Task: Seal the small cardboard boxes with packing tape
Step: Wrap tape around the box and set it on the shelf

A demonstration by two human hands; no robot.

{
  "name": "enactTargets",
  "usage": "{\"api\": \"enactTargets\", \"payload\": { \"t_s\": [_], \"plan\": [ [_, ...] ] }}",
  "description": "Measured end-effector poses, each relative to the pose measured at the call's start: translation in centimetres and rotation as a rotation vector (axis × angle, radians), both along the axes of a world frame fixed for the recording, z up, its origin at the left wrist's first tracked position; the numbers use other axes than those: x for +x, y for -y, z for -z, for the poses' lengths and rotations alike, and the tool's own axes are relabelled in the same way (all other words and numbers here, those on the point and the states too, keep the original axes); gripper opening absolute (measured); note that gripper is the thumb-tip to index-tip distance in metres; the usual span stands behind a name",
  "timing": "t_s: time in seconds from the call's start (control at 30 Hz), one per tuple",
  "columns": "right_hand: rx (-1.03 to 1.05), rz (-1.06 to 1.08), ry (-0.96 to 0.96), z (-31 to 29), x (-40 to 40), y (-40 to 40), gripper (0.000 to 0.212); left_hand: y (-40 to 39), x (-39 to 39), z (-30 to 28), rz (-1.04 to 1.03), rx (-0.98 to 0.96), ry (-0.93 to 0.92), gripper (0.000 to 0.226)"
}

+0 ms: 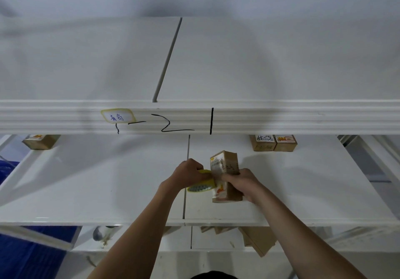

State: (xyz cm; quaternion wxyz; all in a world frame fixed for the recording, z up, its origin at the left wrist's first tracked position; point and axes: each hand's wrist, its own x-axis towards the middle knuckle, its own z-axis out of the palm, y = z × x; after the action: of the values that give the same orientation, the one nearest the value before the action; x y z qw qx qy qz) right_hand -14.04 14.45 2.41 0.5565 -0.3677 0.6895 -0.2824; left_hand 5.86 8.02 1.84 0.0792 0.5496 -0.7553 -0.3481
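A small brown cardboard box [227,164] with a printed label lies lengthwise on the white shelf [108,187], near its middle. My right hand [242,181] grips the box around its middle from the right. My left hand [190,172] holds a yellow tape dispenser [200,186] pressed against the box's left side, with its toothed blade facing down. The strip of tape itself is too thin to make out.
Two small boxes [272,143] stand side by side at the back right of the shelf, and another box [41,141] sits at the back left. An upper shelf beam [281,117] with a label and black marks hangs above. Flat cardboard [257,239] lies on the lower level.
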Motion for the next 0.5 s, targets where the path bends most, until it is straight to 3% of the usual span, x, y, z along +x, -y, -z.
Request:
{"api": "enactTargets", "payload": {
  "t_s": [0.17,0.3,0.5],
  "plan": [
    [0.004,0.010,0.032,-0.1,-1.1,-0.3,0.026,0.0,1.4,-0.2,0.012,0.149,-0.165,0.047],
    [0.003,-0.010,0.039,0.0,-1.3,0.1,0.031,0.3,1.8,-0.2,0.006,0.134,-0.174,0.051],
    [-0.016,-0.024,0.144,-1.3,-1.2,0.3,0.030,0.8,2.8,-0.4,-0.043,-0.007,0.146,0.054]
  ]
}}
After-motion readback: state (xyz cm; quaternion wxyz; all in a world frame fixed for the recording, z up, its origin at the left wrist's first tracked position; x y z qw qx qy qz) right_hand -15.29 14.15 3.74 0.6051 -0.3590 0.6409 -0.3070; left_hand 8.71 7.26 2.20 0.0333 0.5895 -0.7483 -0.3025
